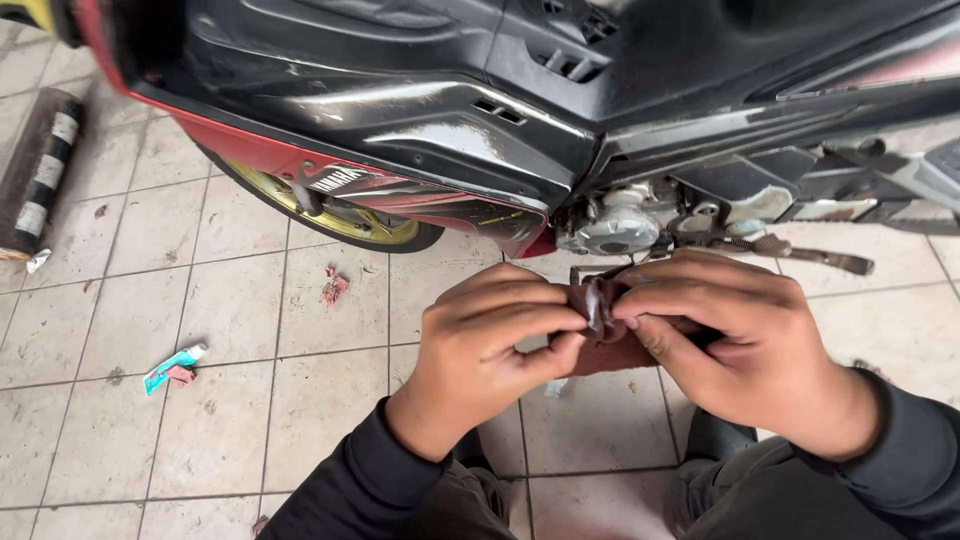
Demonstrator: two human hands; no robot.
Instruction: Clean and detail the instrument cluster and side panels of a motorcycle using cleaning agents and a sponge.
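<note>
My left hand (480, 350) and my right hand (740, 340) meet in front of me over a tiled floor. Both pinch a small folded piece of reddish-brown sheet (605, 335), like sandpaper or thin rubber, between thumbs and fingertips. The piece is bent upward where the fingertips meet. Just beyond my hands is the underside of a black and red motorcycle (450, 110), with its silver engine casing (615, 230) and a foot pedal lever (800, 250) right above my fingers.
The motorcycle's front wheel with a yellow rim (340, 220) stands on the beige floor tiles (230, 300). A torn teal wrapper (172, 366) and small red scraps (334, 287) lie on the floor. A dark roll with white bands (40, 170) lies at far left.
</note>
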